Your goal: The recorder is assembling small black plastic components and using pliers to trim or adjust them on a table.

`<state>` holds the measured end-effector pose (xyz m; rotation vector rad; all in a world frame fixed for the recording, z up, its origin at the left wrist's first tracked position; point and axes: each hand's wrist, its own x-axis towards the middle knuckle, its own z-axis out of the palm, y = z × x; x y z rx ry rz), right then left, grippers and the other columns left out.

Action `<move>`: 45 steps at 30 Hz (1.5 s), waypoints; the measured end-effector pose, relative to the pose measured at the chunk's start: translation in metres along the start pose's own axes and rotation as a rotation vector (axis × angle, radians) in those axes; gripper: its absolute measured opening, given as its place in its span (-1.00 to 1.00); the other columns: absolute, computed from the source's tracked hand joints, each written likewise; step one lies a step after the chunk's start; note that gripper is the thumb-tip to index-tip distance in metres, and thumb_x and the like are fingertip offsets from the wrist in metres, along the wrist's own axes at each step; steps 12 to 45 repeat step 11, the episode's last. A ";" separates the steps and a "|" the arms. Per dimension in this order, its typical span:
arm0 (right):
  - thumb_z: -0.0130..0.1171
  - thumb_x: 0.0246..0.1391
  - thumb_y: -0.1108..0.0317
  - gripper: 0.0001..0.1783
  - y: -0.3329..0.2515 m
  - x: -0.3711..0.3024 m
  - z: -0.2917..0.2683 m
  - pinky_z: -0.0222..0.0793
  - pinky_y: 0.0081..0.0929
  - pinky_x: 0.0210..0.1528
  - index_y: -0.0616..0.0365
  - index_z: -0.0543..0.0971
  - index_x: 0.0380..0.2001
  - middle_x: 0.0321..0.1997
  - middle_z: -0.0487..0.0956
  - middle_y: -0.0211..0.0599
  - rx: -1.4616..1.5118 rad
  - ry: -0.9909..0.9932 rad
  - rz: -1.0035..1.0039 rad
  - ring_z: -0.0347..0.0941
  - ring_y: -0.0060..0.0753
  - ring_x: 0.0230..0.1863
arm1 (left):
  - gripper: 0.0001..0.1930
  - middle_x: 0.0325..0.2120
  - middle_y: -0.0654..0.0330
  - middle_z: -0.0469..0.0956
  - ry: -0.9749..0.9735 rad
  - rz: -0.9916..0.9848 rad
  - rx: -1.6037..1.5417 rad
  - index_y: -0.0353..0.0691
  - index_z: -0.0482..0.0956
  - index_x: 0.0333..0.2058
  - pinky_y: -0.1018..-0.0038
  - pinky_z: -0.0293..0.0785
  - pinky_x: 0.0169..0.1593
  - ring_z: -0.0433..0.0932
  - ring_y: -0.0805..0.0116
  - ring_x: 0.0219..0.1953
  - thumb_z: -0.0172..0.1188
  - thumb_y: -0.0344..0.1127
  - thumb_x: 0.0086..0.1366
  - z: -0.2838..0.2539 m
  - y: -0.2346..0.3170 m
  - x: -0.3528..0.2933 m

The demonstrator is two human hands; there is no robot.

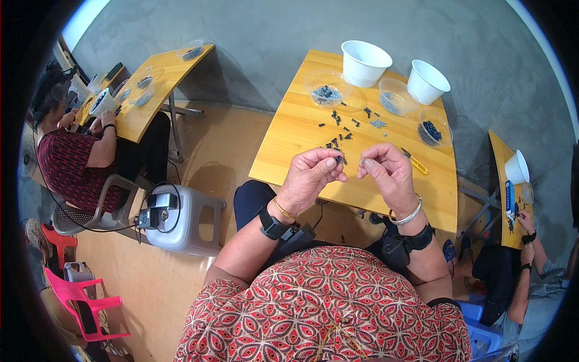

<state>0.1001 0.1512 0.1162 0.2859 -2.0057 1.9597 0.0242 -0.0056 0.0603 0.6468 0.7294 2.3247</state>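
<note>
My left hand (306, 180) is closed in a pinch round a small black plastic part (338, 159), above the near side of the wooden table (289, 154). A short gap away, my right hand (392, 176) has thumb and forefinger pressed together on something tiny and pale, too small to name. Beyond my hands, several small black parts (347, 136) lie scattered on the tabletop. A little heap of small silvery pieces (378, 123) lies to their right. A yellow utility knife (415, 161) rests by my right hand.
Clear plastic bowls of grey pieces (326, 94) and dark parts (430, 131) stand on the table. Two white tubs (365, 65) (428, 81) are at the back. A grey stool (184, 220) carries devices at left. Co-workers sit at tables (163, 72) on both sides.
</note>
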 end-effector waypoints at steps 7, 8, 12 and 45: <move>0.03 0.01 0.54 -0.92 0.008 0.005 0.005 0.32 -0.72 -0.39 0.25 0.39 -0.38 -0.46 0.42 -0.45 0.013 0.016 -0.026 0.35 -0.68 -0.47 | -0.84 -0.41 0.19 0.49 0.045 0.036 0.139 -0.32 0.47 -0.25 0.45 0.49 -0.25 0.48 0.44 -0.38 0.02 -0.46 0.19 0.005 0.000 -0.002; 0.03 0.01 0.54 -0.93 0.009 0.005 0.005 0.32 -0.72 -0.39 0.25 0.40 -0.38 -0.46 0.42 -0.45 0.037 0.009 -0.017 0.35 -0.68 -0.47 | -0.85 -0.43 0.20 0.50 0.043 0.038 0.189 -0.33 0.47 -0.26 0.47 0.50 -0.26 0.50 0.43 -0.38 0.03 -0.48 0.18 0.004 -0.001 -0.001; 0.02 0.03 0.52 -0.93 0.010 0.005 0.005 0.32 -0.72 -0.39 0.24 0.40 -0.37 -0.45 0.43 -0.43 0.078 -0.018 -0.015 0.36 -0.67 -0.45 | -0.84 -0.41 0.19 0.50 0.014 0.033 0.212 -0.33 0.47 -0.25 0.47 0.50 -0.25 0.50 0.42 -0.37 0.03 -0.47 0.18 0.005 -0.001 -0.001; 0.02 0.03 0.52 -0.93 0.010 0.005 0.005 0.32 -0.72 -0.39 0.24 0.40 -0.37 -0.45 0.43 -0.43 0.078 -0.018 -0.015 0.36 -0.67 -0.45 | -0.84 -0.41 0.19 0.50 0.014 0.033 0.212 -0.33 0.47 -0.25 0.47 0.50 -0.25 0.50 0.42 -0.37 0.03 -0.47 0.18 0.005 -0.001 -0.001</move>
